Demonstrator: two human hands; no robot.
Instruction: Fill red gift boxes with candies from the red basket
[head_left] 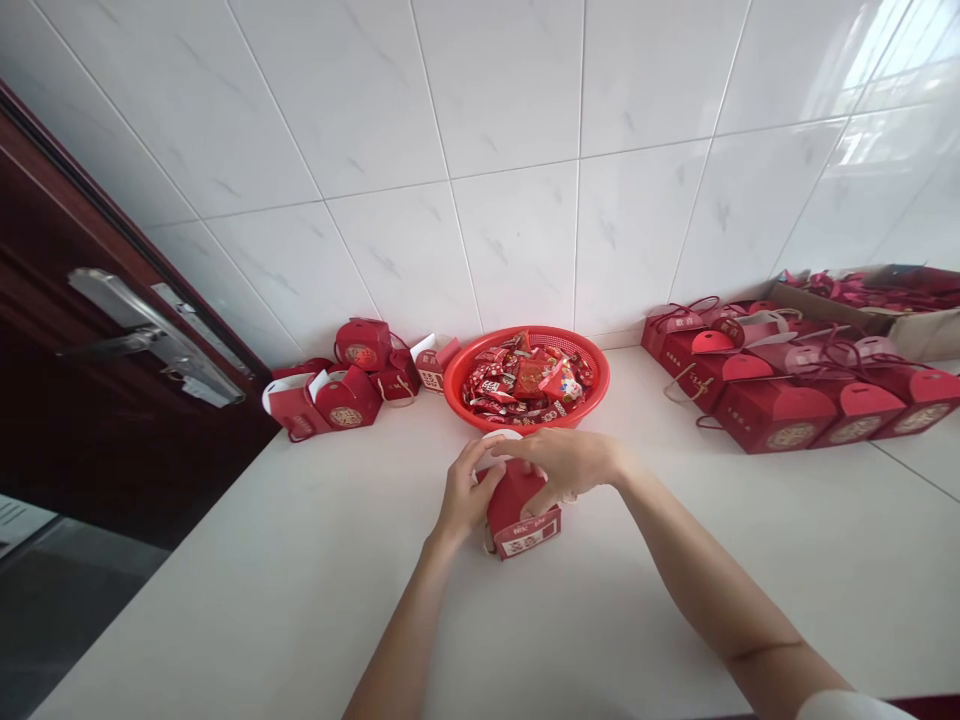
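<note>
White tiled wall (517, 90) fills the back, white bench (262, 610) running along it. Dark red door (52, 230) on the left, silver handle (154, 335) fitted.

Right end of bench: big cluster of red gift boxes (772, 415), packed close. Front three have their rounded tops up and gold round emblems facing out; cords loop around several. Open carton (825, 312) sits behind them near the wall, pink-red pieces inside, too small to identify.

Red plastic basket (453, 378) stands mid-bench near the wall, loaded with wrapped sweets (529, 380). Left of it, a smaller cluster of boxes (360, 402) — one perched on top, the front-left one with white inner flaps showing. One more box (431, 372) is just beside the basket's left rim.

Work item: red box (511, 498) on the bench, directly in front of the basket, printed end toward the person, white flap raised at the far end. Both hands on it. Left hand (461, 498) at its left side, thumb and fingers apart, fingertips up by the flap. Right hand (564, 462) arches over the top, fingers reaching toward the flap, thumb low at the near end — can't tell if either is clamped on the card.
</note>
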